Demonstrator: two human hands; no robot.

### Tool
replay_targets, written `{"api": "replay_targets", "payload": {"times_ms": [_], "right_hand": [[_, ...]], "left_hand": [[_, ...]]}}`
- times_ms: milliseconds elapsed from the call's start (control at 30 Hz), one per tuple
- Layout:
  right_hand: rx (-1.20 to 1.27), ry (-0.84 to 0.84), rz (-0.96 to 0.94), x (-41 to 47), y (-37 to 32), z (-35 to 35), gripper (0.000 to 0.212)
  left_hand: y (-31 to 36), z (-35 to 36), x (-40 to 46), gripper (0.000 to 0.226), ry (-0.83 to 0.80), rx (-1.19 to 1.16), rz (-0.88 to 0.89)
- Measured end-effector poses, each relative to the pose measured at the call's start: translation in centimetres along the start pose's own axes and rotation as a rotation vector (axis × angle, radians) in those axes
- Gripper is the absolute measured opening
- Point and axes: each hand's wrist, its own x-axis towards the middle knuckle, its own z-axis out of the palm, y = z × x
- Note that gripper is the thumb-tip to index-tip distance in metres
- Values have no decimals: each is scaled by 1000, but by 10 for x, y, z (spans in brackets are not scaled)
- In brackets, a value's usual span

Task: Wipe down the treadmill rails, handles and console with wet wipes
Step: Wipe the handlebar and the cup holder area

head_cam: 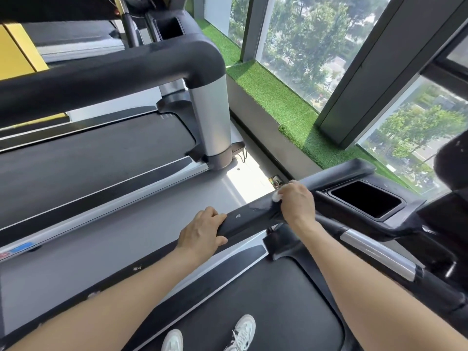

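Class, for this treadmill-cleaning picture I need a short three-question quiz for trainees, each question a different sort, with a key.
1. True or false: the right hand grips the handrail with a white wet wipe under it.
2. Multiple choice: the left hand holds (a) the end of the same handrail, (b) a spray bottle, (c) the window frame.
3. Fill in: the person wears white ____ and stands on the treadmill belt.

Key: 1 true; 2 a; 3 shoes.
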Motion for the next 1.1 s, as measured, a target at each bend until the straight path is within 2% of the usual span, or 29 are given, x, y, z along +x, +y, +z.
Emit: {"api": "replay_targets", "payload": {"times_ms": [100,167,233,300,367,500,567,700,767,833,967,1100], "right_hand": [[37,-75,-157,-22,-24,9,26],[26,-108,-191,-18,-19,6,26],[-11,-94,-118,-3,-4,1,27],[-22,-9,-12,6,8,1,27],[-12,52,11,0,1,6,24],[45,-73,-231,-28,-28,18,25],[46,-85,-271,-23,-23,16,31],[21,-21,-40,4,6,7,32],[28,33,9,-1,1,8,29],[41,9,-59,-19,-24,14,27],[92,-173,-331,-58,-69,24,23],[21,-139,-258,-29,-38,14,26]], "left_hand": [[2,0,0,43,15,7,2],[3,-2,0,40,13,25,-1],[4,-3,0,40,5,43,-4],[6,-4,1,41,5,58,-11],[8,-3,1,40,10,68,-18],[7,-3,2,42,6,42,-30],[6,-3,2,42,5,33,-30],[4,-4,0,41,14,4,-26],[2,-5,-3,43,22,-30,-19],[-4,-5,-10,44,31,-38,-12],[-25,-9,-29,45,27,2,-57],[-31,-11,-37,44,34,-18,-92]]}}
